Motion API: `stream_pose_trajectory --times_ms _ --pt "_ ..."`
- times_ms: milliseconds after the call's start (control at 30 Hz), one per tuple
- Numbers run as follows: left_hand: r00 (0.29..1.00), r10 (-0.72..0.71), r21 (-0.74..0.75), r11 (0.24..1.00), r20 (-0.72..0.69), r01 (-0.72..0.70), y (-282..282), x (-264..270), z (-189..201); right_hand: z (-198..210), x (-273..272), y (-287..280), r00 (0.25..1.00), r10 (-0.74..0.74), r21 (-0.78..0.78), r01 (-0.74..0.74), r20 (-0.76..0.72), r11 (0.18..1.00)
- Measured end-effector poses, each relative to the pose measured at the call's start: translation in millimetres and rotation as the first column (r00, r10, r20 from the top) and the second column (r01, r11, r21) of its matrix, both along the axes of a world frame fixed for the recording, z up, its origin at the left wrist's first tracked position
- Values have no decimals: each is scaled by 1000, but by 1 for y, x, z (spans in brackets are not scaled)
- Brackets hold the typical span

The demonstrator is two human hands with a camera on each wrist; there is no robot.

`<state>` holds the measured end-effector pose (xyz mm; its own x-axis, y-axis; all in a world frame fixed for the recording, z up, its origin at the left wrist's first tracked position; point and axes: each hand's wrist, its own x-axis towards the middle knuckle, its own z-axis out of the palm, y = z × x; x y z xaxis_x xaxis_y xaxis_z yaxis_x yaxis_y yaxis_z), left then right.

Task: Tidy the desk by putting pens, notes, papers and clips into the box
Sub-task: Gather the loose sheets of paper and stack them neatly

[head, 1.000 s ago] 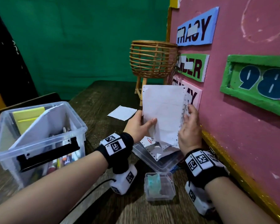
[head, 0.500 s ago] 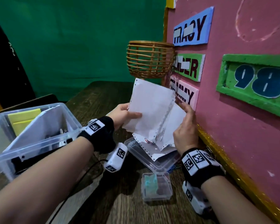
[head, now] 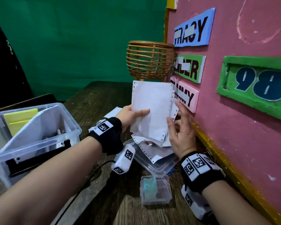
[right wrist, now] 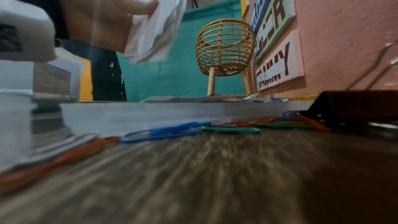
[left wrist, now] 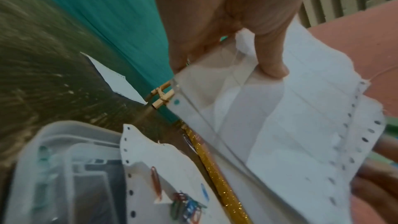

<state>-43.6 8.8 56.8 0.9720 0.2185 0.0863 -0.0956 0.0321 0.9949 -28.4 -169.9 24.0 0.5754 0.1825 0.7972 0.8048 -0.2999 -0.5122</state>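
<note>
I hold a stack of white perforated papers upright above the desk, near the pink wall. My left hand grips its left edge, thumb on the front, as the left wrist view shows on the papers. My right hand pinches the right edge between thumb and index finger. The clear storage box stands at the left with yellow notes, a white sheet and pens inside. Below the stack a shallow clear tray holds more papers and coloured paper clips.
One loose sheet lies on the desk behind my left hand. A small clear case sits near the front. Blue and green clips and a black binder clip lie by the wall. A rattan basket stands at the back.
The stack swung left and tilted, then came back upright. My right hand turned its palm toward me and shifted to the stack's right edge.
</note>
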Motion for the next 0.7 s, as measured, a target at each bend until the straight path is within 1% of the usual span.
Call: stream_pose_trajectory --times_ms 33,100,133,167,200,233,267,300,333,400,467,533,600,667,700 --pt "999 -39 -34 999 25 40 -2 1 2 -1 1 0 1000 7 -48 -7 -5 999" --pt "994 -77 -12 997 79 78 -9 5 7 -3 3 0 1000 -27 -141 25 -14 990" --pt "994 -52 54 997 94 48 -12 8 10 -3 3 -1 998 -51 -171 44 -34 984" --pt "995 18 153 988 98 -33 -14 13 11 -3 4 -2 995 -75 -189 60 -71 980" --pt "987 118 272 952 107 -143 -13 20 10 -2 5 -2 989 -105 -201 83 -100 976" --pt "967 219 401 880 129 -252 -9 28 7 -2 5 -3 983 -144 -208 118 -115 971" --pt "944 292 520 789 152 -327 -3 35 3 -1 6 -3 974 -187 -213 157 -125 964" --pt "929 337 629 693 149 -353 4 41 -1 0 5 -3 964 -226 -219 193 -140 956" --pt "923 365 727 601 119 -332 12 48 -7 -1 5 -3 952 -258 -229 218 -162 949" --pt "918 396 873 448 -1 -193 29 58 -14 -1 6 -2 936 -293 -259 240 -192 936" --pt "900 430 948 310 -70 -74 45 64 -21 -1 6 -2 928 -304 -290 237 -215 927" --pt "880 459 977 214 -123 25 64 72 -32 -2 7 -1 918 -310 -299 232 -246 926" --pt "861 473 978 173 -186 116 77 81 -45 -4 9 -1 914 -308 -298 227 -264 927" --pt "842 463 961 164 -275 224 83 92 -55 -5 13 -1 921 -301 -289 227 -248 930" --pt "820 474 947 166 -321 274 86 97 -57 -5 15 0 922 -300 -283 228 -245 932"
